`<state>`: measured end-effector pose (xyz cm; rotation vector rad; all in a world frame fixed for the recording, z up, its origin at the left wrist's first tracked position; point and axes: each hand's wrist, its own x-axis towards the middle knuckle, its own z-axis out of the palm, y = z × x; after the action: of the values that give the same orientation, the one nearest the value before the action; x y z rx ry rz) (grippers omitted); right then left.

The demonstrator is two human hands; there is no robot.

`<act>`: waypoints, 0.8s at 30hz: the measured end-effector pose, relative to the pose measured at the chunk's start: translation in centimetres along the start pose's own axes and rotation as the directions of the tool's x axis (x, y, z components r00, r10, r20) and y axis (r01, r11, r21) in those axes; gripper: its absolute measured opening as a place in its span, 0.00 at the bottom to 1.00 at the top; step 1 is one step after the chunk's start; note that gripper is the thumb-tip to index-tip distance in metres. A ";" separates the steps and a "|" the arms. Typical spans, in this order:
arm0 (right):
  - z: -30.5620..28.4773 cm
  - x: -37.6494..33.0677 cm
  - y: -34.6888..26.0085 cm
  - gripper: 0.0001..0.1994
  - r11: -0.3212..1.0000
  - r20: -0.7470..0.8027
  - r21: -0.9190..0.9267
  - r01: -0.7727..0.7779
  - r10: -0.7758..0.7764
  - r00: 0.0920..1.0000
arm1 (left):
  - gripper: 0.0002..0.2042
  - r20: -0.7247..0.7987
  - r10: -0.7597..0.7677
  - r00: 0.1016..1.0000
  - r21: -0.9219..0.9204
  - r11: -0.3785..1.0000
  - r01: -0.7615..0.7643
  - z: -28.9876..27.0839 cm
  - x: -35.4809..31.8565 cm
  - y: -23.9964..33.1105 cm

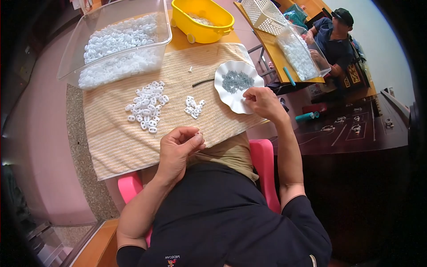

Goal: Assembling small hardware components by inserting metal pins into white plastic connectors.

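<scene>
My left hand point(178, 149) hovers over the near edge of the beige striped cloth point(120, 142), fingers pinched together on something too small to make out. My right hand point(262, 101) rests at the near rim of a white scalloped plate point(224, 95) that holds a heap of small grey metal parts point(236, 81); its fingertips are closed at the rim. On the cloth lie a larger pile of white plastic pieces point(147, 107) and a smaller cluster of white plastic pieces point(194, 107).
A clear bin of white pieces point(118, 42) stands at the far left, a yellow tub point(202, 18) behind the cloth. A thin black rod point(202, 82) lies beside the plate. Another person point(333, 38) sits at a far table with a white basket point(264, 14) and clear bin point(302, 55).
</scene>
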<state>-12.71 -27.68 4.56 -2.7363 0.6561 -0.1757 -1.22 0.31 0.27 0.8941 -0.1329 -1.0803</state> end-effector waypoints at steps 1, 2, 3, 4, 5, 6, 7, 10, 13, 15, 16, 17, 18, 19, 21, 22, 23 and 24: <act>0.0 0.1 -0.1 0.08 1.000 0.016 0.006 0.004 -0.004 1.000 | 0.07 -0.001 0.000 1.000 -0.001 1.000 0.000 0.0 0.0 0.1; 0.1 0.3 0.0 0.08 1.000 0.017 0.006 0.005 -0.005 1.000 | 0.07 -0.003 -0.002 1.000 0.002 1.000 0.002 0.0 -0.1 0.1; 0.1 0.4 0.1 0.08 1.000 0.026 -0.011 0.021 -0.021 0.999 | 0.07 -0.002 -0.006 1.000 0.005 1.000 0.006 0.0 0.0 0.2; 0.1 0.5 0.1 0.08 0.999 0.035 -0.027 0.038 -0.037 0.999 | 0.07 -0.001 -0.007 1.000 0.004 1.000 0.007 -0.1 0.0 0.1; 0.1 0.4 0.1 0.08 0.999 0.035 -0.028 0.037 -0.036 0.999 | 0.07 0.000 -0.009 1.000 0.006 1.000 0.009 -0.1 0.0 0.1; -0.1 0.5 -0.2 0.08 1.000 0.066 0.012 0.007 -0.007 0.998 | 0.07 -0.002 -0.010 1.000 0.008 1.000 0.010 -0.1 0.0 0.1; -0.2 0.5 -0.4 0.08 0.998 0.098 0.051 -0.025 0.020 0.995 | 0.07 -0.002 -0.009 1.000 0.008 1.000 0.009 -0.1 0.1 0.1; -0.3 0.7 -0.6 0.08 0.999 0.103 0.051 -0.002 -0.003 0.995 | 0.07 -0.005 -0.011 1.000 0.001 1.000 0.011 -0.1 0.1 0.1; -0.3 1.0 -0.8 0.08 1.000 0.123 0.019 0.016 -0.018 0.992 | 0.07 -0.007 -0.005 1.000 0.000 1.000 0.005 -0.1 0.1 0.1; -0.3 1.2 -0.8 0.07 1.000 0.130 0.012 0.016 -0.018 0.991 | 0.07 -0.011 -0.013 1.000 0.016 1.000 0.013 0.0 0.1 0.2; -0.3 1.3 -0.8 0.07 1.000 0.138 0.005 0.017 -0.017 0.990 | 0.07 -0.010 -0.012 1.000 0.016 1.000 0.012 0.0 0.1 0.2; -0.3 1.4 -0.8 0.07 1.000 0.137 0.004 0.017 -0.017 0.990 | 0.07 -0.016 -0.005 1.000 0.006 1.000 0.005 0.1 0.1 0.3; -0.4 1.4 -0.8 0.07 1.000 0.154 0.017 0.012 -0.014 0.988 | 0.07 -0.021 0.002 1.000 -0.003 1.000 -0.002 0.1 0.0 0.3; -0.5 1.4 -0.9 0.07 1.000 0.171 0.029 0.006 -0.011 0.985 | 0.07 -0.021 0.003 1.000 -0.004 1.000 -0.003 0.1 0.1 0.3; -0.5 1.7 -0.8 0.07 1.000 0.181 0.016 0.022 -0.024 0.983 | 0.07 -0.021 0.010 1.000 -0.001 1.000 -0.010 0.1 0.1 0.2; -0.5 1.8 -0.7 0.06 0.999 0.192 0.005 0.037 -0.037 0.981 | 0.07 -0.020 0.011 1.000 -0.002 1.000 -0.011 0.1 0.1 0.3; -0.4 1.9 -0.7 0.06 0.999 0.191 0.004 0.037 -0.037 0.981 | 0.07 -0.019 0.011 1.000 -0.005 1.000 -0.011 0.1 0.1 0.3; -0.4 2.0 -0.6 0.06 0.999 0.196 0.000 0.048 -0.047 0.979 | 0.06 -0.018 0.012 1.000 -0.008 1.000 -0.012 0.2 0.1 0.3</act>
<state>-10.77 -28.22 5.22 -2.7287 0.5374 0.0843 -1.06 0.22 0.55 0.8948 -0.1188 -1.0611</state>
